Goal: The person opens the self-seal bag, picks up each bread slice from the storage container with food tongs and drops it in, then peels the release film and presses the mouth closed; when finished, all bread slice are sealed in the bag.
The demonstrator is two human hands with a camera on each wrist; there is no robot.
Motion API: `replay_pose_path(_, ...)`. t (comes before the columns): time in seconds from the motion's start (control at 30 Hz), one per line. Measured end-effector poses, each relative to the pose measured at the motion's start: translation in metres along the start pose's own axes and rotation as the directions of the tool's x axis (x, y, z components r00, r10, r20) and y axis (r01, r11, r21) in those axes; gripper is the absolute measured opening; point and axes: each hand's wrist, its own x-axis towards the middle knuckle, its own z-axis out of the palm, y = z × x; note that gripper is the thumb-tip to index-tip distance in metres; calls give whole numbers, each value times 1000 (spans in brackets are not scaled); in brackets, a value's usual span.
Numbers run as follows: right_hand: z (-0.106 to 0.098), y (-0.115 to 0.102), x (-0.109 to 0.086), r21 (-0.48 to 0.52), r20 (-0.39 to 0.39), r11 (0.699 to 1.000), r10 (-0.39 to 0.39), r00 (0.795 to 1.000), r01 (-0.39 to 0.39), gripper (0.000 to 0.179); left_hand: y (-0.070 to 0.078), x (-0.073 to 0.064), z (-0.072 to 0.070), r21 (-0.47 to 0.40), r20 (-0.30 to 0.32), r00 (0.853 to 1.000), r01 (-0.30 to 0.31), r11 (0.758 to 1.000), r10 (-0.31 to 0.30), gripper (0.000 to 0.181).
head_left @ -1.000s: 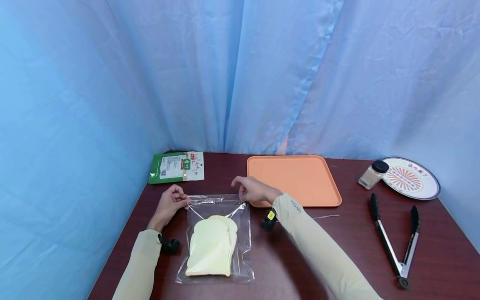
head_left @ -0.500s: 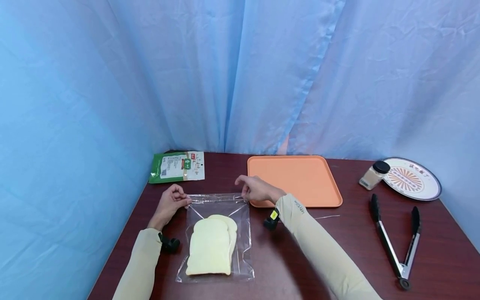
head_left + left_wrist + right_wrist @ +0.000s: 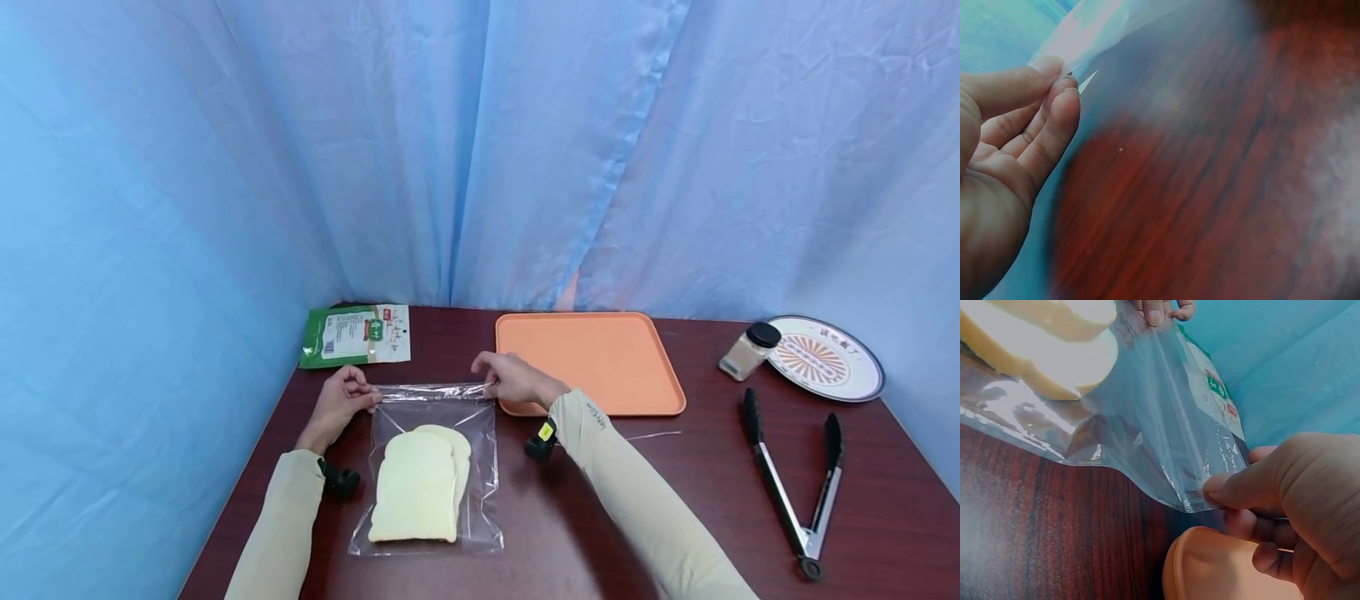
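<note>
Two overlapping slices of bread (image 3: pixel 416 487) lie inside a clear plastic bag (image 3: pixel 480 500), whose top edge points away from me. My left hand (image 3: pixel 337 408) pinches the bag's top left corner between thumb and fingers; the left wrist view shows the film (image 3: pixel 1094 31) caught at the thumb tip. At the top right corner, my right hand (image 3: pixel 517 379) pinches the film between thumb and forefinger, with the other fingers (image 3: pixel 1272 559) curled below. The bag's top is stretched straight between both hands.
An orange tray (image 3: pixel 588 358) lies just beyond my right hand. A green and white packet (image 3: pixel 356 335) is behind my left hand. To the right are tongs (image 3: pixel 806 533), a black-lidded jar (image 3: pixel 742 357) and a patterned plate (image 3: pixel 862 379). A thin strand (image 3: pixel 652 435) lies by my right sleeve.
The right hand has shifted slightly right along the bag's top edge. The bag with the bread has moved a little away from me and to the left.
</note>
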Motion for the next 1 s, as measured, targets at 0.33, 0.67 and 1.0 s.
replay_pose_path(0.33, 4, 7, 0, -41, -83, 999, 27, 996, -30, 35, 7, 20, 7, 97, -23, 1000, 16, 995, -14, 28)
replay_pose_path(0.67, 3, 7, -2, -84, -98, 996, 24, 995, -33, 35, 21, 20, 7, 209, 23, 997, 63, 976, -70, 35)
replay_pose_path(1.0, -26, 15, -27, -119, -159, 993, -41, 986, 22, 42, 39, 14, -7, 492, 15, 990, 114, 863, -139, 46)
